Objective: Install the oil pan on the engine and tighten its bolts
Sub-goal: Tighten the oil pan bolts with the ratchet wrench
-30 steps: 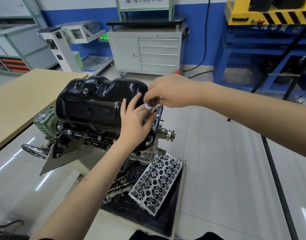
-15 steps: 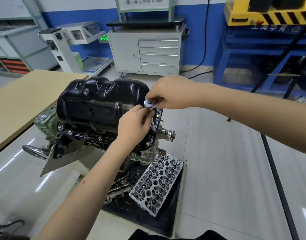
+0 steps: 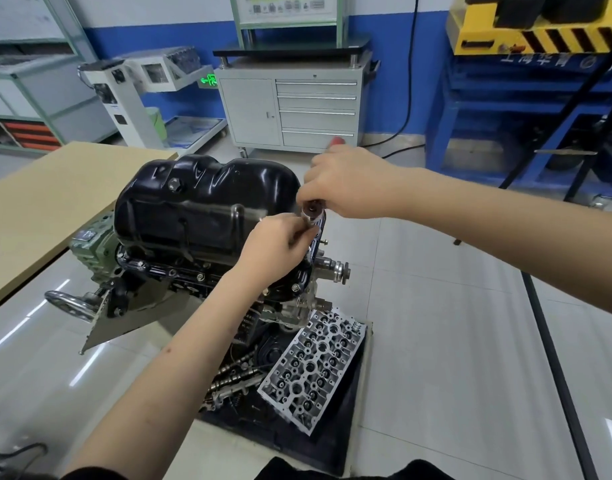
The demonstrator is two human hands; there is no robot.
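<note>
The glossy black oil pan (image 3: 200,209) sits on top of the upturned engine (image 3: 179,271), with several bolts along its flange. My right hand (image 3: 346,181) grips a ratchet at the pan's right end. The ratchet's round steel head (image 3: 312,208) shows below my fingers and its red handle tip (image 3: 336,140) sticks out behind the hand. My left hand (image 3: 273,247) is just below the ratchet head, fingers curled and pinching the socket under it at the flange. The bolt itself is hidden by my fingers.
A cylinder head (image 3: 315,362) and camshafts (image 3: 235,372) lie on a black tray (image 3: 346,438) on the floor below the engine. The crankshaft end (image 3: 335,270) juts out to the right. A wooden table (image 3: 37,209) stands left, a grey tool cabinet (image 3: 297,109) behind.
My left hand's fingers were spread flat against the pan's end; they have curled and now pinch the socket. My right hand with the ratchet has barely shifted.
</note>
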